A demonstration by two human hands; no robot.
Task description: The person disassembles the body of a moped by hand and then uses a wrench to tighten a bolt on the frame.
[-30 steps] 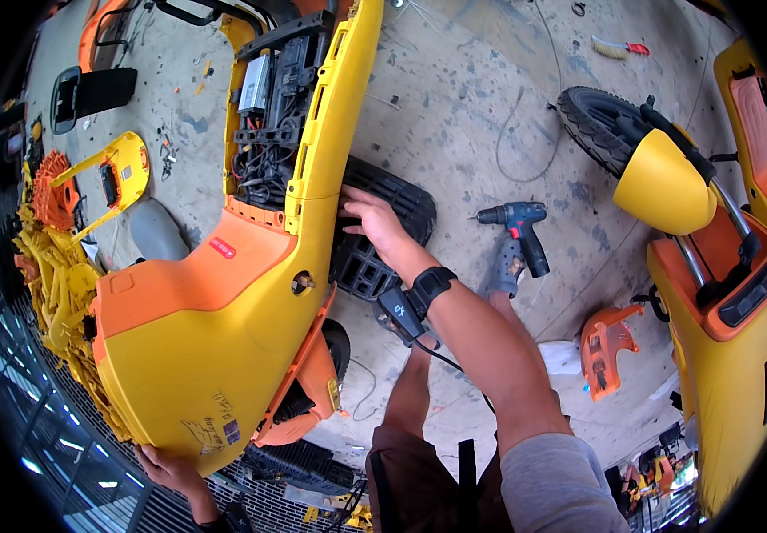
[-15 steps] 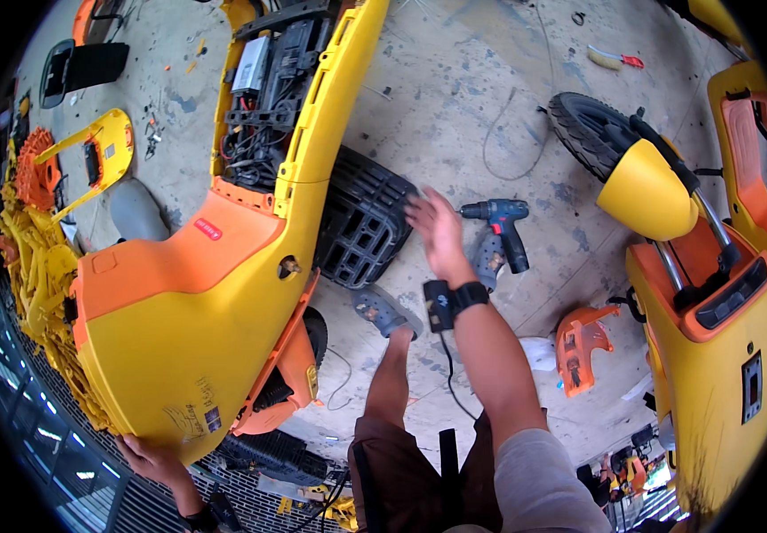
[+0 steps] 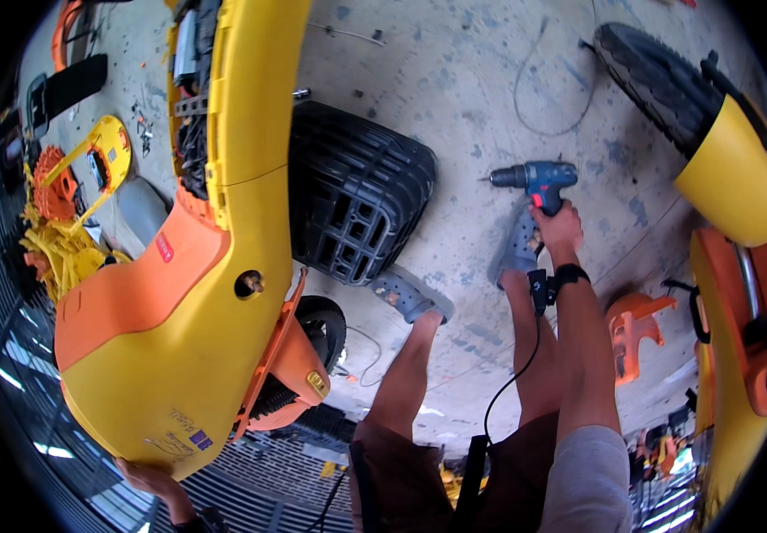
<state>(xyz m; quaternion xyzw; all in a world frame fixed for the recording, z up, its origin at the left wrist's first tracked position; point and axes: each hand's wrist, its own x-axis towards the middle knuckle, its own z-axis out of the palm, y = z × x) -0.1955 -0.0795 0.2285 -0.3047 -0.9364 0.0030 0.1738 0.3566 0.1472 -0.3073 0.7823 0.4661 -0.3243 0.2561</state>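
My right hand point(image 3: 558, 226) grips the handle of a blue cordless drill point(image 3: 539, 180) just above the concrete floor, its bit pointing left. My left hand point(image 3: 154, 481) holds the lower rear edge of a big yellow and orange scooter body point(image 3: 179, 355), which stands tilted at my left. A black plastic crate-like panel point(image 3: 357, 195) lies on the floor between the scooter body and the drill. My legs, in grey clogs, stand in the middle.
A second yellow scooter with a front wheel point(image 3: 659, 75) and yellow mudguard point(image 3: 730, 169) stands at the right. An orange plastic part point(image 3: 632, 324) lies by my right leg. Yellow and orange parts point(image 3: 63, 222) are piled at the far left. A thin wire point(image 3: 543, 98) lies on the floor.
My right hand left the scooter body's edge, swung right and took hold of the drill on the floor. My view shifted, so the scooter body looks larger and closer.
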